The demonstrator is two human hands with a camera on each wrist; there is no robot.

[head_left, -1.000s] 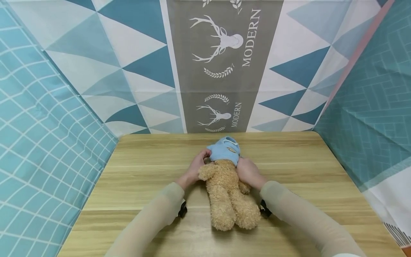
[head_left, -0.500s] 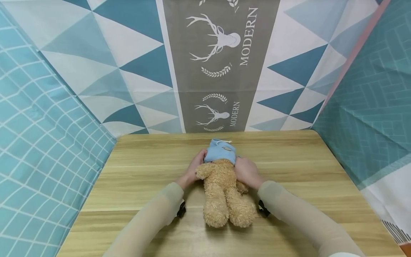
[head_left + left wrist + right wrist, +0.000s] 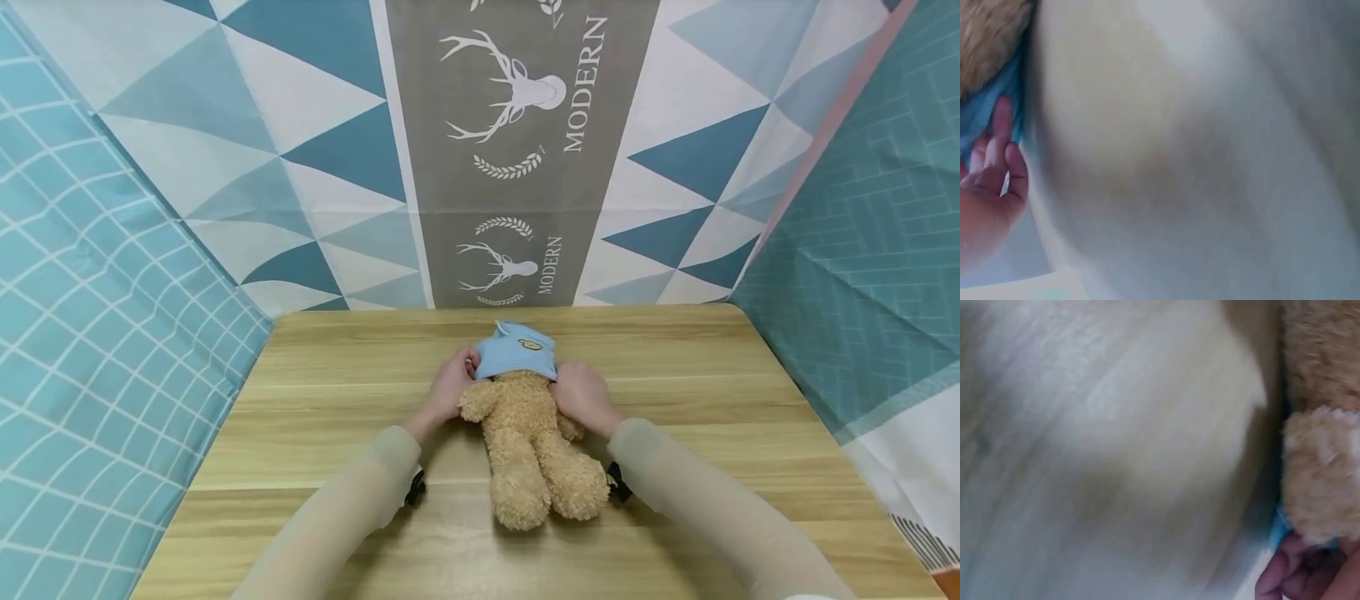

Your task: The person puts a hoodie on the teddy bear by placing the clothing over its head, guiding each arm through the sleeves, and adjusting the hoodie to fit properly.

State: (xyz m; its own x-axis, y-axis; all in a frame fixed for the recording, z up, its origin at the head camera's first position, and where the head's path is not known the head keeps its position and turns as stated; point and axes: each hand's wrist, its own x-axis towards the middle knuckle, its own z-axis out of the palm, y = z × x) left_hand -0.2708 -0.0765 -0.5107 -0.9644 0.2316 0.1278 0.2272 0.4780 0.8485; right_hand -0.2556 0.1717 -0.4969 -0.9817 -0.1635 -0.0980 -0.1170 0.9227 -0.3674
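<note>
Two bare hands are seen at work over one light-brown teddy bear of curly plush (image 3: 525, 417), which is laid at the middle of a pale wooden table with striped grain (image 3: 337, 400). Its upper end is covered by a small light-blue cloth garment (image 3: 513, 358) (a little brown-and-yellow emblem (image 3: 530, 344) is shown on it), so the head cannot be seen. The legs of the bear are pointed toward the person. By the left hand (image 3: 451, 385), one side edge of the garment is pinched; in the left wrist view, one finger is stretched along the blue cloth, and the others are bent. By the right hand (image 3: 582, 392), whose fingers are curled, the opposite lower edge is grasped; how each fingertip is placed cannot be told, because they are partly hidden. The forearms are covered by pale beige sleeves (image 3: 337, 517), and a small black device (image 3: 619, 483) is worn at each wrist. Behind the table, a grey panel with white deer heads (image 3: 562, 196) is placed between blue-and-white triangle patterns (image 3: 337, 150).
</note>
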